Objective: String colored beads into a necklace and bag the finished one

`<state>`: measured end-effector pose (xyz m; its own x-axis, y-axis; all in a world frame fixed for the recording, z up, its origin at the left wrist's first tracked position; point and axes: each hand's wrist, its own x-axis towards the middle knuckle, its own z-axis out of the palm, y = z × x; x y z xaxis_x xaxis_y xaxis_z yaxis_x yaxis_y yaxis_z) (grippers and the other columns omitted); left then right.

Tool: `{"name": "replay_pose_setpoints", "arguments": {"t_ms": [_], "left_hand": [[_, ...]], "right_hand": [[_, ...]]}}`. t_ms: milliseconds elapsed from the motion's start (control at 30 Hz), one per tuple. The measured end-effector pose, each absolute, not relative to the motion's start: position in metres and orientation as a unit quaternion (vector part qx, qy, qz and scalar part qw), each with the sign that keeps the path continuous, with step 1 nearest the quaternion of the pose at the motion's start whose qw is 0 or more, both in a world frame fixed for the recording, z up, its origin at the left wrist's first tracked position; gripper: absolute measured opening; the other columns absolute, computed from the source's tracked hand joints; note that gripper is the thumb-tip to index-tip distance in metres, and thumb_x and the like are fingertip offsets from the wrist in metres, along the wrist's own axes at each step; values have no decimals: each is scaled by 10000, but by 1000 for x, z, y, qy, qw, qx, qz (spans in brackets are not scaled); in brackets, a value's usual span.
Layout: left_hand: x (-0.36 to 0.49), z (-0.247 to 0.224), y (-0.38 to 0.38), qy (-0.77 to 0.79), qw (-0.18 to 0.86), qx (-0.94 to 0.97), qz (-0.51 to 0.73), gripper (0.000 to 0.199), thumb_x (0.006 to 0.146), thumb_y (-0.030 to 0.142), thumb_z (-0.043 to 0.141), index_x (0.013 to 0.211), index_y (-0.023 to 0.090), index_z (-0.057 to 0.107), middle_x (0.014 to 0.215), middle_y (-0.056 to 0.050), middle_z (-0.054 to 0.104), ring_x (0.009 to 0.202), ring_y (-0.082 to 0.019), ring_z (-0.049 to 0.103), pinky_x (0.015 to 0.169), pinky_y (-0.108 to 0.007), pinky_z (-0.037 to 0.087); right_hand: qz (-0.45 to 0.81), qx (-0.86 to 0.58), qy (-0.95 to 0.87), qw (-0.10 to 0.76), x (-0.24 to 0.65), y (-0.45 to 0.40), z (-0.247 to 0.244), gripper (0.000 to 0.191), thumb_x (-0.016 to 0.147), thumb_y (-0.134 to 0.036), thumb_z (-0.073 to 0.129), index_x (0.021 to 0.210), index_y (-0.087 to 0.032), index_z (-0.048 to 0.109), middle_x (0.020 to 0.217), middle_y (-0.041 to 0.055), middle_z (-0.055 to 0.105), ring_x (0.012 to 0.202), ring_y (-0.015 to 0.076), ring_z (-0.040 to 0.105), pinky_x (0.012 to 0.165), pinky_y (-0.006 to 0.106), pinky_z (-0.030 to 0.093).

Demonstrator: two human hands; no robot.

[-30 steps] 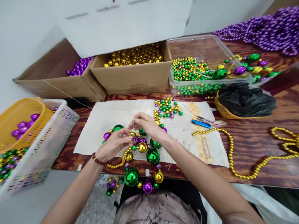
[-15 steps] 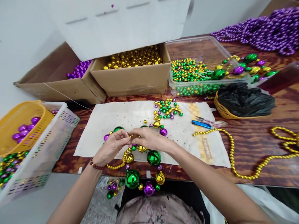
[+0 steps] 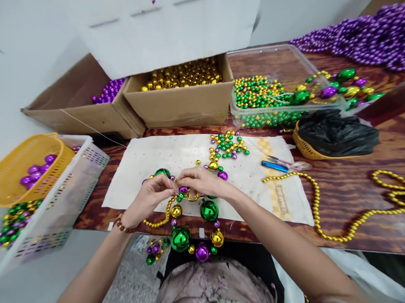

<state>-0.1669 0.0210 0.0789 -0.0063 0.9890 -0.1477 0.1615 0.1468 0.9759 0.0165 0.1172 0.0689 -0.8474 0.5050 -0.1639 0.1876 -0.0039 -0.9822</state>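
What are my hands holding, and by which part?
A thin thread, pinched near the beads by the fingertips of the left hand and right hand; whether at its end, I can't tell.

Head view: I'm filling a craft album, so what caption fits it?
Left hand and right hand work fine thread above green, gold and purple beads.

Right hand [image 3: 201, 181] hides part of bead garland [image 3: 180, 239]; white basket [image 3: 71, 199] cut by left edge, purple strands [image 3: 371, 38] by right; cloth print [image 3: 282, 200] too blurred
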Motion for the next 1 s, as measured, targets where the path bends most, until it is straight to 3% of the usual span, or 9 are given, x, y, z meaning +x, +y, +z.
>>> {"name": "replay_pose_setpoints", "arguments": {"t_ms": [133,233,400,600,733,900,1000], "left_hand": [[-162,76,13,607,333,610,385,128,864,248,642,755,194,600,780,-32,620,707,-159,579,654,-265,455],[-157,70,10,604,241,643,405,137,867,202,617,731,207,602,809,-48,637,764,-178,596,688,-275,458],[-152,52,8,607,178,626,456,88,843,181,649,769,225,667,873,-67,678,802,-189,624,714,-286,484],[-152,37,5,619,178,586,492,62,794,205,724,763,235,678,871,-61,691,805,-195,623,711,-299,498],[-149,41,-1,606,224,541,538,44,850,241,690,817,227,664,922,-57,679,859,-199,644,773,-329,531],[-142,52,-5,546,334,476,603,70,860,235,697,842,216,633,958,-44,686,1018,-219,662,978,-407,504],[-138,53,-4,545,361,446,611,117,856,270,709,836,207,612,873,-37,696,1002,-221,669,973,-407,504]], "right_hand": [[708,-278,-643,87,4,121,61,181,811,-60,533,827,-152,687,749,-16,704,371,43,471,406,194,368],[719,-274,-632,90,-1,124,56,146,749,-71,596,777,-149,716,649,-36,676,374,52,456,389,193,346],[751,-266,-598,86,-7,129,49,84,707,-116,639,736,-152,710,561,-62,626,358,47,405,369,190,297],[722,-255,-640,71,-5,129,53,82,728,-115,594,701,-169,650,520,-83,540,403,53,390,423,187,303],[620,-321,-698,160,10,134,58,92,745,-92,589,708,-176,597,569,-56,561,494,82,512,488,193,330],[820,-291,-446,212,18,136,60,57,834,-199,517,821,-212,463,768,17,673,608,140,653,482,205,411],[847,-242,-433,190,12,134,57,58,832,-194,521,843,-213,467,663,-30,598,539,109,578,502,208,429]]}}
